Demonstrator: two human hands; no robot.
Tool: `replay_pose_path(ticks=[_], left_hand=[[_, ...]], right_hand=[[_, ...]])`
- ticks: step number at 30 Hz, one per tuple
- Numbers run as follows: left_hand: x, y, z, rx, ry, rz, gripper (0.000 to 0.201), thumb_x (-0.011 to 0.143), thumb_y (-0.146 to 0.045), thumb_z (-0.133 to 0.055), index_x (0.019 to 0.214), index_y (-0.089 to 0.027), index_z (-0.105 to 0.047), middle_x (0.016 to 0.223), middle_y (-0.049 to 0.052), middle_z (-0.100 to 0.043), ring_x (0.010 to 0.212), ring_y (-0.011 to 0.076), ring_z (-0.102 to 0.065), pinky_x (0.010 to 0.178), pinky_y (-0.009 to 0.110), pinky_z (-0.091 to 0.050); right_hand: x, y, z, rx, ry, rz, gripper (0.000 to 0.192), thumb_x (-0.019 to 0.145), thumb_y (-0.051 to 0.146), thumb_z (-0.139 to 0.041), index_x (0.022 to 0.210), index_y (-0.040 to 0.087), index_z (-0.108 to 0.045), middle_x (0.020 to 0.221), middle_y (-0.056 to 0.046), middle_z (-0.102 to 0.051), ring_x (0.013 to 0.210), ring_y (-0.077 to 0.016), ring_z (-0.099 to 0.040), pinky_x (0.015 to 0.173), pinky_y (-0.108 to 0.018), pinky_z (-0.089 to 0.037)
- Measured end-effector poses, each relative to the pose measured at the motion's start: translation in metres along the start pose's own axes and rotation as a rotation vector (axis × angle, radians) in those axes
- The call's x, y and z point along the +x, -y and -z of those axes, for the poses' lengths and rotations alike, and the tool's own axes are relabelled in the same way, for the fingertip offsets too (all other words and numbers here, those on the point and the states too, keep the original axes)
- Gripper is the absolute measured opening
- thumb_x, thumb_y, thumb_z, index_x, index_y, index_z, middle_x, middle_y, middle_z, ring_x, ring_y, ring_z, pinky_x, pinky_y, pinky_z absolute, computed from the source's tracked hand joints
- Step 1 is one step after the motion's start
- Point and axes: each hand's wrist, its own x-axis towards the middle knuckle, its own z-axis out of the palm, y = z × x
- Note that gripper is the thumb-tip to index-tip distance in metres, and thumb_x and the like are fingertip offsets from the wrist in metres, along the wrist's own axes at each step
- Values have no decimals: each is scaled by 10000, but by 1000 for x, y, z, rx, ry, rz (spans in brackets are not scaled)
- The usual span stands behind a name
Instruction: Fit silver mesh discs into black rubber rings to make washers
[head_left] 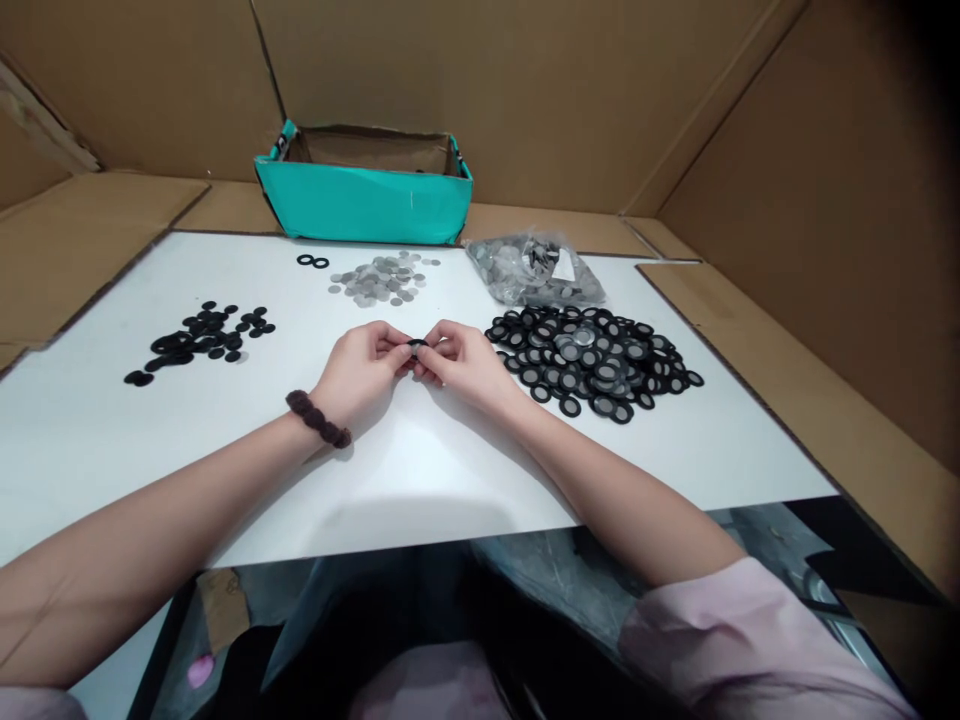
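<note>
My left hand and my right hand meet above the white tabletop, pinching one small black ring between their thumbs and fingertips. The fingers cover much of it. Right of my right hand spreads a heap of black rings with grey centres. Loose black discs lie scattered to the left. Beyond my hands sits a loose pile of grey discs. Two black rings lie side by side just left of that pile.
An open teal box stands at the back edge. A clear plastic bag filled with grey discs rests behind the ring heap. Cardboard walls enclose the back and sides. A dark hair tie circles my left wrist.
</note>
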Motion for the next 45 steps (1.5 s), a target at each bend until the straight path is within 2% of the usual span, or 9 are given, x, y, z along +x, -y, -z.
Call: replay_pose_path(ticks=[5, 9, 14, 20, 24, 34, 39, 42, 45], left_hand=[[2, 6, 1, 46, -33, -74, 71, 718, -210, -563, 752, -148, -571, 704, 46, -658, 709, 185, -645, 714, 335, -514], [2, 7, 3, 92, -37, -179, 141, 733, -247, -561, 824, -149, -604, 716, 46, -658, 725, 185, -643, 727, 328, -519], [-1, 1, 3, 32, -49, -181, 291, 735, -279, -579, 995, -150, -582, 700, 28, -641, 720, 175, -634, 702, 305, -514], [0, -5, 3, -41, 5, -98, 174, 711, -313, -598, 761, -155, -548, 730, 30, -592, 697, 151, -582, 612, 257, -474], [0, -5, 1, -19, 11, -89, 122, 724, -288, -543, 743, -170, -520, 681, 2, -545, 621, 132, -529, 610, 271, -430], [1, 2, 1, 271, 99, -148, 123, 788, -253, -423, 675, -205, -435, 597, -21, -465, 646, 161, -476, 642, 289, -367], [4, 7, 0, 131, 76, -125, 156, 792, -282, -409, 654, -209, -408, 562, -35, -421, 565, 140, -423, 570, 269, -346], [5, 7, 3, 178, 150, -120, 157, 774, -301, -429, 651, -204, -436, 567, -31, -442, 559, 141, -431, 549, 262, -343], [7, 1, 7, 314, 267, -136, 146, 740, -308, -471, 681, -185, -521, 635, 1, -548, 618, 160, -496, 571, 264, -366]], right_hand=[[2, -2, 0, -73, -44, 63, 103, 752, 204, -549, 675, 162, -495, 600, 1, -605, 580, -108, -577, 588, -226, -453], [4, 0, 1, 26, -28, 51, 56, 743, 201, -558, 737, 147, -546, 677, -15, -617, 644, -112, -589, 623, -226, -468], [2, 2, 0, 157, -99, 70, 165, 729, 217, -570, 879, 188, -509, 646, 37, -587, 629, -97, -580, 614, -208, -467], [0, 5, -1, 97, -143, 166, 131, 763, 208, -503, 883, 181, -546, 825, -7, -626, 697, -92, -574, 640, -201, -458], [-1, 5, -6, 52, -109, 213, 168, 764, 169, -476, 905, 174, -567, 851, -18, -630, 725, -99, -574, 681, -212, -460], [0, 1, -7, -5, -67, 268, 214, 796, 136, -413, 819, 162, -624, 856, -30, -653, 831, -123, -590, 782, -232, -444], [-1, 0, -7, -16, -48, 242, 220, 795, 165, -440, 972, 182, -568, 680, 28, -597, 637, -105, -552, 657, -220, -437], [-1, -3, -6, -63, -33, 217, 203, 780, 162, -450, 930, 176, -587, 663, 26, -584, 612, -107, -535, 631, -220, -424], [0, -1, -3, -139, 27, 233, 215, 786, 130, -416, 834, 169, -622, 766, -17, -620, 738, -130, -566, 720, -246, -428]])
